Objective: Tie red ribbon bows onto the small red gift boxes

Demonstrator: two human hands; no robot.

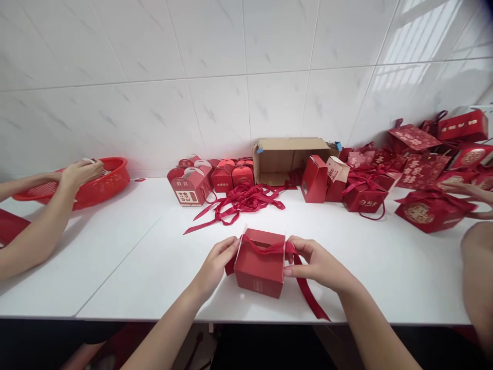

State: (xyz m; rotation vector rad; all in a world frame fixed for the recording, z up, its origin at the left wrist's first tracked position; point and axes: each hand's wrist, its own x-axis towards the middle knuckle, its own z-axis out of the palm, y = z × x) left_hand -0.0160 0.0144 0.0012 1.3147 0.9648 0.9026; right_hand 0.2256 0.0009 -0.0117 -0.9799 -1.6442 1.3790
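Observation:
A small red gift box (259, 267) stands on the white table (154, 262) in front of me, its top open. A red ribbon (308, 293) runs across the box's top and trails off to the right toward the table's front edge. My left hand (216, 264) pinches the ribbon at the box's left side. My right hand (314, 262) pinches the ribbon at the right side. Both hands have their fingers closed.
A loose ribbon pile (242, 200) lies behind the box. Finished red boxes (210, 180) and an open cardboard carton (285, 159) stand along the tiled wall, with more red boxes (423, 169) at right. Another person's hand (79, 172) reaches into a red basket (103, 185) at left. Someone's arm (477, 267) is at right.

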